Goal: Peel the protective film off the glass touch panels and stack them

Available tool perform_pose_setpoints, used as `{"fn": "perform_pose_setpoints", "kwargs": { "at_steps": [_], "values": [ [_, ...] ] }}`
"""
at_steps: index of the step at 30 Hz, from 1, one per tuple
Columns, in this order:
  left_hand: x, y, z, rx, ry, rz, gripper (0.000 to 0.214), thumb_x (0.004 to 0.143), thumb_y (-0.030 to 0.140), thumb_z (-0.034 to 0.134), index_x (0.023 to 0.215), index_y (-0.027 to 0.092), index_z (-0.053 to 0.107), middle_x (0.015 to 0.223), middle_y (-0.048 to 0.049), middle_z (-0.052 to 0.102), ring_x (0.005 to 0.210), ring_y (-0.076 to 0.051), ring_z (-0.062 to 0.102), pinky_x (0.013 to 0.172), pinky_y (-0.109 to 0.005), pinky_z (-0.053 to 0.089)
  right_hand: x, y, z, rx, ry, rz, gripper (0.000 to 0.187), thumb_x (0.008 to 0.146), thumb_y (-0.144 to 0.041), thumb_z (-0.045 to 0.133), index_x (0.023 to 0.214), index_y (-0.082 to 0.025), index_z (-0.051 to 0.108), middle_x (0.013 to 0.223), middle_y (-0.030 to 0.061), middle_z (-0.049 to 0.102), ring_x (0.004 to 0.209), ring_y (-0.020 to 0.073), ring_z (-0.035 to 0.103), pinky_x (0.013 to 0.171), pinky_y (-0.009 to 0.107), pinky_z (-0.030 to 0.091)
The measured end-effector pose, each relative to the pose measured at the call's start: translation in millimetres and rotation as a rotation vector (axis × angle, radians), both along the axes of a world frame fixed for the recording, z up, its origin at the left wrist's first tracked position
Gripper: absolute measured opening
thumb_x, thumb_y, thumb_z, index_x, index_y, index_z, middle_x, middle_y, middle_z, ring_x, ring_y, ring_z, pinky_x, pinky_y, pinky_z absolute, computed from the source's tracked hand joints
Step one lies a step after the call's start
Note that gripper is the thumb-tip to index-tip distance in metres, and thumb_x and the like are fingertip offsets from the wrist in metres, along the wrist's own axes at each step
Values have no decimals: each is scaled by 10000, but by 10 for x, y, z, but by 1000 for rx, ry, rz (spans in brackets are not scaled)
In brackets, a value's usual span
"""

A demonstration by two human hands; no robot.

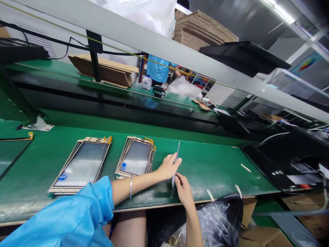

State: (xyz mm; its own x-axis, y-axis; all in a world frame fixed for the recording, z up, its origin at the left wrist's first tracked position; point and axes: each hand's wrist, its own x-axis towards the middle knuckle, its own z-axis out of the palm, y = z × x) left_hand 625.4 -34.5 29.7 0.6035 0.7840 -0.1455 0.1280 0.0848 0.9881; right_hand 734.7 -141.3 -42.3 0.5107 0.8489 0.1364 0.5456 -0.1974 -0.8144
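A thin flat panel [172, 187] stands on edge above the green bench, seen nearly edge-on, so its face is hidden. My left hand [168, 167], with a band at the wrist, grips its upper part between thumb and fingers. Lower down, my right hand [183, 188] has its fingers curled against the panel's right side. Just left of my hands lies a fanned stack of touch screen panels [137, 156] with pale frames and orange flex tabs. A second stack of larger touch screen panels [83, 163] sits farther left. Both top panels carry a small blue sticker.
At the far left edge lies another dark-framed panel [11, 154]. Pale strips [245, 167] are on the bench at right, near black equipment [290, 157]. A plastic-filled black bag [218, 219] hangs below the front edge. A shelf rail [154, 37] crosses above; a person in blue [157, 68] stands beyond.
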Motion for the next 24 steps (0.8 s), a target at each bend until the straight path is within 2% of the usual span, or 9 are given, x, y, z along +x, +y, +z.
{"fn": "perform_pose_setpoints", "kwargs": {
  "at_steps": [2,4,8,11,14,17,20,24],
  "values": [
    [40,-42,27,33,-35,37,412,947,316,355,1304,162,491,1423,-105,436,1341,-189,342,1121,-301,215,-29,21,164,9,50,37,537,806,-611,427,1028,-179,659,1030,126,657,914,241,623,717,337,519],
    [101,-54,35,39,-45,65,414,950,257,306,1302,127,481,1395,-137,462,1287,-183,420,1078,-294,300,5,79,372,20,145,63,585,807,-655,408,1033,-171,649,1042,128,661,866,235,639,629,311,515],
    [208,-3,41,79,-12,78,332,882,198,436,1185,109,540,1254,-154,564,1101,-184,563,935,-270,428,146,248,771,38,307,85,627,709,-747,492,876,-165,650,886,110,685,731,213,645,528,267,468],
    [260,60,73,143,57,18,180,828,222,519,940,126,623,1013,-103,660,924,-180,609,827,-263,461,247,370,934,4,332,91,621,663,-782,506,697,-169,599,652,69,641,564,176,600,451,245,416],
    [296,87,145,217,137,-88,155,784,279,567,689,167,616,734,-23,653,733,-175,596,707,-268,454,323,458,992,-46,351,109,595,610,-776,560,567,-184,519,470,7,520,415,130,486,378,224,321],
    [288,90,234,287,190,-142,164,767,266,574,626,186,597,681,6,631,705,-163,572,680,-259,426,373,495,988,-51,328,110,554,579,-718,626,498,-194,466,417,-30,442,374,96,393,377,222,277],
    [183,170,263,307,245,-138,149,794,255,581,673,173,609,745,-6,641,753,-162,577,720,-279,436,402,479,937,7,283,63,519,620,-655,620,459,-201,427,410,-39,411,386,83,355,401,228,277],
    [-81,411,124,253,326,-92,219,878,341,559,916,134,619,940,-44,640,875,-180,602,819,-383,476,410,405,903,140,245,-28,461,715,-582,533,477,-223,369,415,-59,339,388,81,290,394,236,237]
  ]
}}
